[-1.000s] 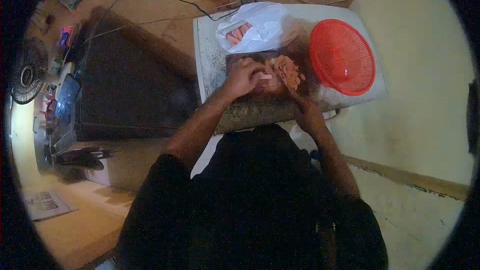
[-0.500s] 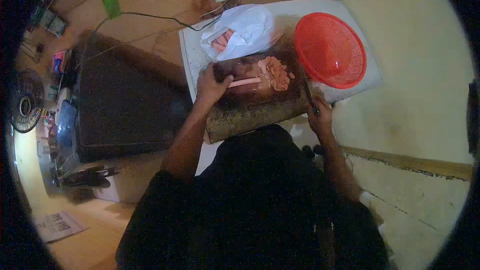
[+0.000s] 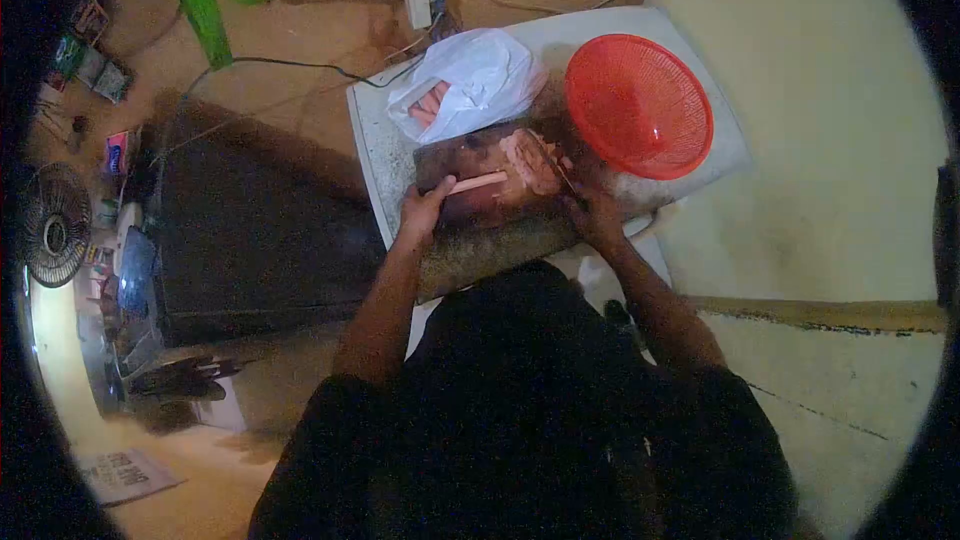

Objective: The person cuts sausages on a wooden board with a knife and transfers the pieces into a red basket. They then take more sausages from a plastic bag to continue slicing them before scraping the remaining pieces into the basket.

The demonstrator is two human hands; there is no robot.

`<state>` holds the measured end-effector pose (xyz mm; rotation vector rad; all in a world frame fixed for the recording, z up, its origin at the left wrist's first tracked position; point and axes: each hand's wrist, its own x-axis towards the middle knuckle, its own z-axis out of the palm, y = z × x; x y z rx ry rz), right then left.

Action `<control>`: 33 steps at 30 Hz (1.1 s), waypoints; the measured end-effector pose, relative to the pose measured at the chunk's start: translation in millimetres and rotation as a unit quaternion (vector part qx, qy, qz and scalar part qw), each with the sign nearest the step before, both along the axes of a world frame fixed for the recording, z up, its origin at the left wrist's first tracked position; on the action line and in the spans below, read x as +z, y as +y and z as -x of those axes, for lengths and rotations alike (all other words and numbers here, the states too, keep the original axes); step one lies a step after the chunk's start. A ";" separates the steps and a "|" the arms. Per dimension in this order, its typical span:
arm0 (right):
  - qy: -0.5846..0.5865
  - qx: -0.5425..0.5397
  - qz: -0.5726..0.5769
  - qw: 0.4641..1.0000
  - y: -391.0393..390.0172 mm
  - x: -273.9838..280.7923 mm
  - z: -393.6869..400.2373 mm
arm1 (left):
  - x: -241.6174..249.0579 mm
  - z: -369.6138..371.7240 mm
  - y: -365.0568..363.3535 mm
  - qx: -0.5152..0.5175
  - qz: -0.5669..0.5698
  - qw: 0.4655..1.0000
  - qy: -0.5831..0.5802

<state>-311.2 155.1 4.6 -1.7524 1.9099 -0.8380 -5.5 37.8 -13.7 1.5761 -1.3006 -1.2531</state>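
Observation:
A dark cutting board (image 3: 460, 155) lies in front of me. On it is a pile of sliced sausage (image 3: 522, 155). My left hand (image 3: 425, 210) grips the left end of a long pink sausage (image 3: 480, 183), whose other end points at the pile. Closed around the handle of a knife (image 3: 562, 170) is my right hand (image 3: 598, 218); the thin blade lies across the right side of the slices, partly hard to make out. Behind the board, an open white plastic bag (image 3: 490, 75) holds several whole sausages (image 3: 430, 103).
A red plastic colander (image 3: 640, 105) stands right of the bag on the white tabletop (image 3: 720, 145). A pale wall (image 3: 820, 140) rises on the right. To the left is a large dark box-like surface (image 3: 260, 230). A black cable (image 3: 300, 63) runs behind the bag.
My right hand has swung the knife left from beside the board onto the slices. The left hand still holds the sausage. The whole view has shifted slightly.

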 end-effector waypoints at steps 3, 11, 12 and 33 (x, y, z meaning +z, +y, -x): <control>-0.020 0.014 0.142 0.990 -1.7 -19.0 -2.7 | 19.1 -1.7 14.3 -0.004 -0.011 0.999 0.034; -0.043 0.017 0.177 0.983 4.3 79.6 -3.2 | 154.0 -4.3 31.5 -0.027 0.015 0.993 0.114; -0.038 0.020 0.193 0.980 3.0 87.3 2.8 | 163.4 -2.9 21.6 -0.020 0.005 0.995 0.094; -0.209 -0.275 0.214 0.914 69.3 147.9 166.0 | 345.6 195.0 -41.5 -0.317 0.431 0.835 -0.129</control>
